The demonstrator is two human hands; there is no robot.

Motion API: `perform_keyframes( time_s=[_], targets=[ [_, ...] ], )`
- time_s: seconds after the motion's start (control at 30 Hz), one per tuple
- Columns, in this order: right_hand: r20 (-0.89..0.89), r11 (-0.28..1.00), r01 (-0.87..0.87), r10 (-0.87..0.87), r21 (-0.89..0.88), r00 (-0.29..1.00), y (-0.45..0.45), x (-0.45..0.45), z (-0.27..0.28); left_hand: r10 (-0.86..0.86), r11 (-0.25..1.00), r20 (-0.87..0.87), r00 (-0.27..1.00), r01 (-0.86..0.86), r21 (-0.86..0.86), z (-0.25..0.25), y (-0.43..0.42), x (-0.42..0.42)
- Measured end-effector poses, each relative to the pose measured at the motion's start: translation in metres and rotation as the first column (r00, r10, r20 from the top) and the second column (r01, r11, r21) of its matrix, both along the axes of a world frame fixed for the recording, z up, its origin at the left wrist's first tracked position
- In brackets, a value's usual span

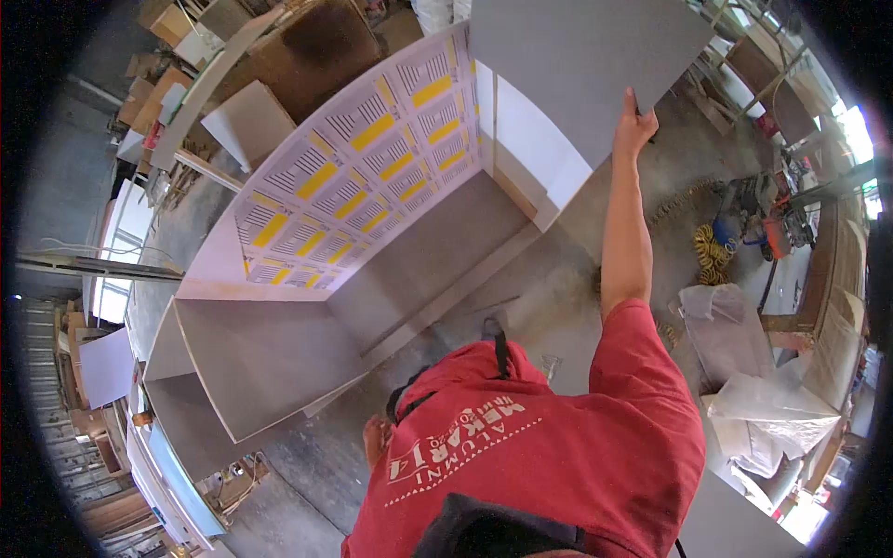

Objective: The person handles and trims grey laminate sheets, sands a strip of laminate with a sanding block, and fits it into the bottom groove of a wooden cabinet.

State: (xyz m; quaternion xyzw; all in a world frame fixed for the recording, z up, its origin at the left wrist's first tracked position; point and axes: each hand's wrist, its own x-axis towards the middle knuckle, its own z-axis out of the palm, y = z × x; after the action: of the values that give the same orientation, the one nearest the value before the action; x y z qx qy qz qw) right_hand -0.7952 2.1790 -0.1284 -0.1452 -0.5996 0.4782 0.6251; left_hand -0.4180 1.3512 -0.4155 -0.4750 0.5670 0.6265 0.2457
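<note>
My right arm reaches up and away, and my right hand (635, 128) is closed at the lower edge of a large grey panel (586, 65). One digit lies along the panel's face. Something dark and narrow shows beside those fingers; its kind is unclear. The panel stands at the right end of a big grey cabinet (428, 251) with a curved back, lined with white sheet printed in yellow and black. A small skin-coloured shape left of my red shirt, apparently my left hand (376, 437), hangs low near the cabinet's front. Its fingers are too small to make out.
Clear plastic sheeting (772, 409) lies at the right, near a coiled yellow hose (712, 256) and assorted tools. Boards and offcuts (246, 121) are stacked behind the cabinet. A white panel (107, 367) stands at the left. Concrete floor (279, 511) runs in front.
</note>
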Motion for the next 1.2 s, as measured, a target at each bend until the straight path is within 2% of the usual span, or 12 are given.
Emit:
perform_keyframes(
  time_s=[0.1, 0.2, 0.27, 0.33, 0.43, 0.6, 0.73, 0.83, 1.03, 1.1, 1.13, 1.2],
  targets=[
    [-0.009, 0.994, 0.092, -0.091, 0.061, 0.996, 0.010, -0.003, 0.003, 0.036, 0.999, -0.003, 0.999, -0.036, 0.009, -0.001, 0.003, -0.006],
    [-0.039, 0.996, -0.082, 0.081, -0.021, 0.996, 0.019, -0.004, -0.002, 0.075, 0.993, -0.046, 0.996, -0.070, 0.097, -0.013, 0.001, 0.005],
    [-0.015, 0.997, -0.069, 0.070, 0.043, 0.997, 0.030, -0.010, -0.012, 0.053, 0.975, -0.115, 0.992, -0.027, 0.220, -0.020, 0.001, 0.018],
    [-0.002, 0.993, -0.052, 0.053, 0.109, 0.999, 0.029, -0.009, -0.009, -0.070, 0.997, -0.141, 0.987, 0.073, 0.017, -0.010, 0.016, 0.018],
    [0.024, 0.984, 0.010, -0.015, 0.177, 1.000, 0.020, -0.007, -0.001, -0.152, 0.987, -0.193, 0.969, 0.140, -0.076, -0.034, 0.010, 0.029],
    [-0.089, 0.998, -0.011, 0.016, 0.062, 0.996, 0.017, -0.009, -0.009, -0.188, 0.982, -0.061, 0.980, 0.186, -0.040, -0.041, 0.012, 0.031],
    [-0.003, 0.981, 0.082, -0.083, 0.178, 0.997, 0.033, -0.009, -0.017, -0.190, 0.974, 0.099, 0.977, 0.200, -0.108, -0.027, 0.025, 0.022],
    [-0.003, 0.998, -0.055, 0.056, 0.038, 0.998, 0.042, -0.001, -0.018, -0.326, 0.926, 0.007, 0.945, 0.320, -0.202, 0.000, 0.038, 0.017],
    [0.250, 0.992, -0.128, 0.125, -0.006, 0.960, 0.032, 0.054, 0.033, -0.522, 0.828, -0.120, 0.844, 0.468, -0.309, 0.024, 0.063, -0.001],
    [0.540, 0.987, -0.080, -0.006, 0.136, 0.842, 0.016, 0.073, 0.077, -0.439, 0.885, -0.085, 0.895, 0.414, -0.214, 0.020, 0.066, -0.002],
    [0.540, 0.986, -0.081, -0.009, 0.143, 0.842, 0.010, 0.075, 0.098, -0.398, 0.908, -0.063, 0.915, 0.383, -0.171, 0.013, 0.063, -0.001],
    [0.778, 0.941, -0.089, -0.215, 0.328, 0.591, 0.001, 0.080, 0.129, -0.312, 0.947, -0.040, 0.949, 0.307, -0.099, -0.011, 0.054, 0.006]
  ],
)
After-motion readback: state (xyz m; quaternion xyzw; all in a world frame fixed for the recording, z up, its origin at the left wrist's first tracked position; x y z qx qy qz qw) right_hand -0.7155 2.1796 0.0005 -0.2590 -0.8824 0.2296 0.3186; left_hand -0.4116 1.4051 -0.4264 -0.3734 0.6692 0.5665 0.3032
